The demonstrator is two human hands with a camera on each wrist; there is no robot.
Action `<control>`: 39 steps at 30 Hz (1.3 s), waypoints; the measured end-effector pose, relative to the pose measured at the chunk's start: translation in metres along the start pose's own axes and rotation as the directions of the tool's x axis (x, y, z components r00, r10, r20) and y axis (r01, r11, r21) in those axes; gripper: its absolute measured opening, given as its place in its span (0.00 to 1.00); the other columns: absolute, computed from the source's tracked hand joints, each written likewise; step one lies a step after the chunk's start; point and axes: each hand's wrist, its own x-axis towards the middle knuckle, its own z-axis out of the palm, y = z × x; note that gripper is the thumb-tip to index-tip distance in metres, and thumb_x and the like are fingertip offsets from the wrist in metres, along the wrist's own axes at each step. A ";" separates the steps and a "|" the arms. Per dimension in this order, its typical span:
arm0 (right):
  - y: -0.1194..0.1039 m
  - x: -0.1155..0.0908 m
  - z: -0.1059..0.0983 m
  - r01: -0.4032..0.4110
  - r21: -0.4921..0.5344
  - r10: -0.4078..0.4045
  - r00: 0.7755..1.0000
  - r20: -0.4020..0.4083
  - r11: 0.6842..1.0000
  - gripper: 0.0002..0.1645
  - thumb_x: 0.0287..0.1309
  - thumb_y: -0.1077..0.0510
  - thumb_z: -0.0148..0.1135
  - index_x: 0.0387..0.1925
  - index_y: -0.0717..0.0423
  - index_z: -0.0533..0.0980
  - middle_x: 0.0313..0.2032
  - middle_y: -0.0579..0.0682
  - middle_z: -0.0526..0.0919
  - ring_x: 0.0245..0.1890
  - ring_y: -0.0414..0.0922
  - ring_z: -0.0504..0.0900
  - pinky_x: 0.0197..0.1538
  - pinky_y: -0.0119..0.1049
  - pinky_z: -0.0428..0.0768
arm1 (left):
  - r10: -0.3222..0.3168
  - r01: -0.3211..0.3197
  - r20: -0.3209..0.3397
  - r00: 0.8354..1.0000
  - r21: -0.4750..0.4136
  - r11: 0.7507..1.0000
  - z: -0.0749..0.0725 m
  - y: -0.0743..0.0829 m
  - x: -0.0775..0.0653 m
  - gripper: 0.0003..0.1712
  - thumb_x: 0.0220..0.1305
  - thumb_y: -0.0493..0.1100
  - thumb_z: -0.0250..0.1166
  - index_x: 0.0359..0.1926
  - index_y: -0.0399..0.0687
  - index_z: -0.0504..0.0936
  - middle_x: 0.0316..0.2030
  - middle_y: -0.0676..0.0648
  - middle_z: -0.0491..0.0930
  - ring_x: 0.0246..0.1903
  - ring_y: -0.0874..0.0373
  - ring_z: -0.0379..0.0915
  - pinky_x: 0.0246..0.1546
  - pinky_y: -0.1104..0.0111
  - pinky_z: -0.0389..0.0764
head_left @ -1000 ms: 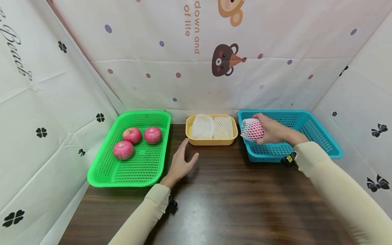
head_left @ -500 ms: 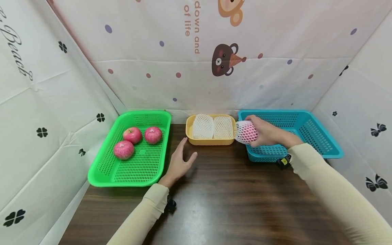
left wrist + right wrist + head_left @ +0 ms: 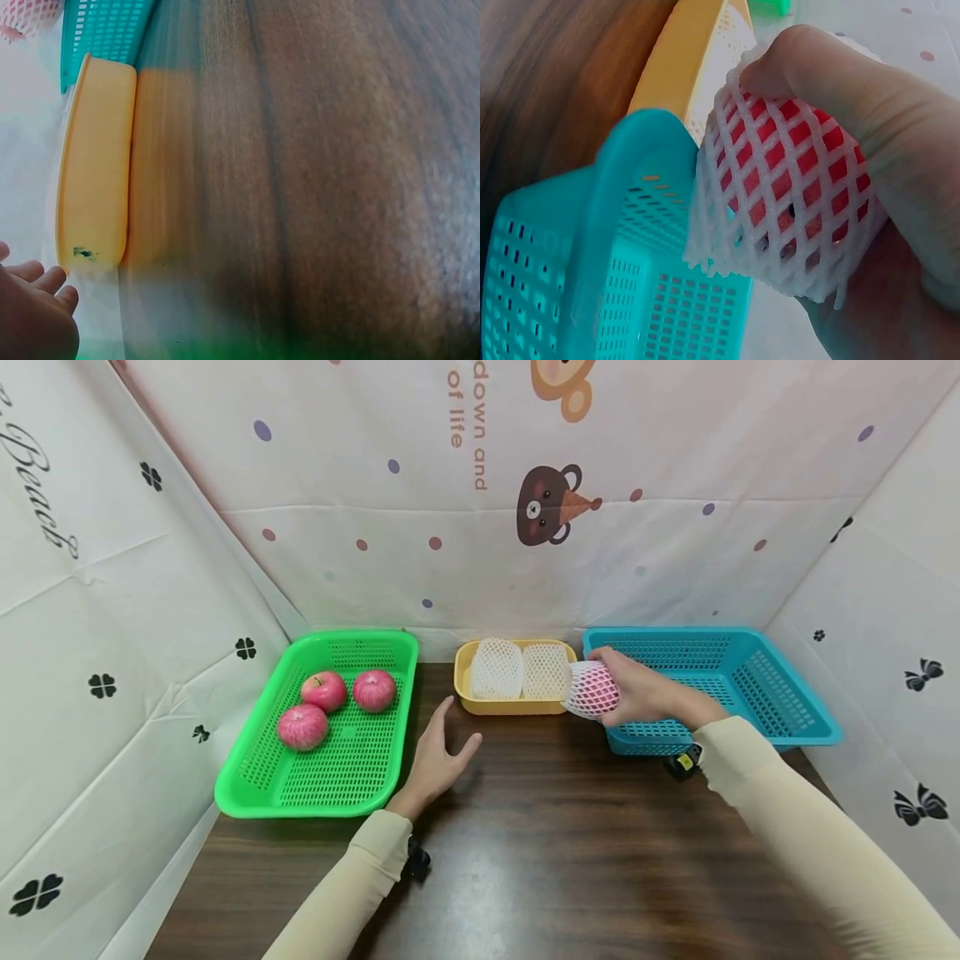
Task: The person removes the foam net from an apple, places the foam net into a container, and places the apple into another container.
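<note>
My right hand grips an apple in a white foam net, above the left rim of the blue basket. In the right wrist view the thumb presses on the netted apple, and red skin shows through the mesh. My left hand holds nothing; its fingers are spread between the green basket and the yellow tray. Two white foam nets, a left one and a right one, lie flat in that tray. The left wrist view shows part of the left hand near the tray's end.
Three bare red apples sit in the green basket at the left. All the containers stand on a dark wooden table, close to a patterned cloth wall. Cloth also hangs along both sides.
My right hand has carried the netted apple leftward from over the blue basket to its left rim, beside the yellow tray. The left hand has hardly moved.
</note>
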 end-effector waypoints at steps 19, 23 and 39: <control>-0.019 0.013 0.019 0.053 -0.013 -0.053 0.999 -0.010 0.999 0.59 0.42 0.59 0.82 0.71 0.61 0.55 0.62 0.59 0.70 0.56 0.54 0.72 0.57 0.54 0.77 | 0.035 -0.035 -0.004 0.999 -0.062 0.997 0.001 -0.004 -0.001 0.47 0.66 0.52 0.71 0.77 0.44 0.57 0.73 0.42 0.63 0.74 0.48 0.58 0.73 0.48 0.60; -0.025 0.018 0.024 0.071 -0.035 -0.072 0.997 -0.007 0.997 0.59 0.42 0.57 0.82 0.70 0.61 0.56 0.60 0.59 0.71 0.55 0.53 0.73 0.56 0.52 0.77 | 0.038 -0.038 -0.007 0.999 -0.066 0.997 0.001 -0.004 -0.001 0.47 0.65 0.51 0.71 0.76 0.42 0.57 0.71 0.40 0.63 0.73 0.45 0.58 0.73 0.47 0.60; -0.045 0.032 0.046 0.147 -0.016 -0.147 0.989 0.028 0.989 0.57 0.42 0.57 0.81 0.69 0.61 0.58 0.60 0.56 0.71 0.54 0.50 0.72 0.57 0.48 0.77 | 0.069 -0.070 -0.018 0.997 -0.095 0.993 0.001 -0.003 -0.002 0.42 0.65 0.46 0.70 0.72 0.39 0.60 0.69 0.36 0.65 0.71 0.44 0.60 0.72 0.46 0.60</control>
